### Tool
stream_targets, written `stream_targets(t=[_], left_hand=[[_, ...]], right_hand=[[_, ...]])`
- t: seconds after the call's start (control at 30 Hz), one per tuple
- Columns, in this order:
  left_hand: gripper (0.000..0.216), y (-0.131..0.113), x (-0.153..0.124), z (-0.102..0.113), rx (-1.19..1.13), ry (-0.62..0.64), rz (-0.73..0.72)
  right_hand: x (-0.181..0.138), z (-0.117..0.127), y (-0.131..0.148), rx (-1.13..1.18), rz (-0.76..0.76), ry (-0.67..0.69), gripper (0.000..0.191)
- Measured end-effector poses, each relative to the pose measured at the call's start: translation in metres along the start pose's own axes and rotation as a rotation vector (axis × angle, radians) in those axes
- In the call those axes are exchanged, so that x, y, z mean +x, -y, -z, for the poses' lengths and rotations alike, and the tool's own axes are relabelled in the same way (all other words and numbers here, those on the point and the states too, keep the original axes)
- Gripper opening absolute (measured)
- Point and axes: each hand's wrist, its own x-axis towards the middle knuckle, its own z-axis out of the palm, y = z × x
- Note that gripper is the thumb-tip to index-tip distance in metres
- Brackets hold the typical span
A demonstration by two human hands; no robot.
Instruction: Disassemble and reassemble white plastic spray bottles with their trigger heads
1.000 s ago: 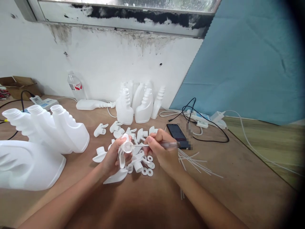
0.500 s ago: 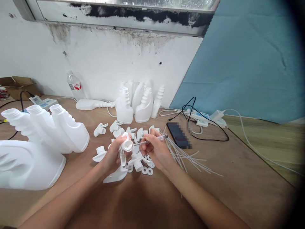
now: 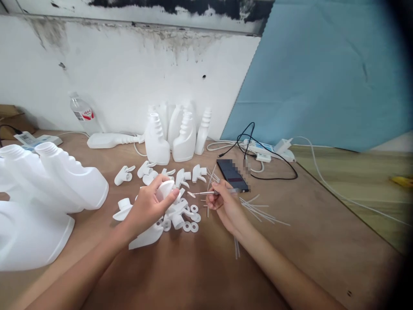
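Note:
My left hand [image 3: 146,206] is closed around a white trigger spray head [image 3: 166,189], its rounded back turned up. My right hand [image 3: 226,206] pinches a thin screwdriver [image 3: 205,193] with a metal shaft and a clear handle. At the shaft's tip sits a small white washer [image 3: 191,194], apart from the spray head. Below and around my left hand lie more white spray heads [image 3: 177,219] and several loose washers [image 3: 194,227]. Thin white tubes [image 3: 264,213] are spread beyond my right hand.
White bottles [image 3: 156,142] stand along the wall, and larger ones [image 3: 77,176] are on the left. A phone [image 3: 230,172], a black cable [image 3: 274,177] and a power strip [image 3: 261,148] lie at the right back. A clear bottle [image 3: 84,114] leans near the wall.
The screwdriver tip has come away from the spray head's round opening, with a washer now on it. My left hand has turned the spray head over. The view has shifted right.

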Motion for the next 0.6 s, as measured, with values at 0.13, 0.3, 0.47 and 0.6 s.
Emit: stream_targets(t=[0.13, 0.3, 0.47, 0.6], left_hand=[[0.032, 0.006, 0.005, 0.013, 0.303, -0.07, -0.127], [0.038, 0.022, 0.02, 0.034, 0.453, -0.194, -0.092], [0.045, 0.049, 0.033, 0.045, 0.467, -0.173, 0.153], [0.039, 0.068, 0.041, 0.044, 0.574, -0.223, 0.082]], right_hand=[[-0.003, 0.016, -0.002, -0.352, 0.102, 0.013, 0.039], [-0.006, 0.025, 0.007, -0.864, 0.223, 0.15, 0.026], [-0.004, 0.035, 0.002, -1.362, 0.735, 0.236, 0.011], [0.002, 0.041, -0.02, -1.536, 0.8, 0.303, 0.03]])
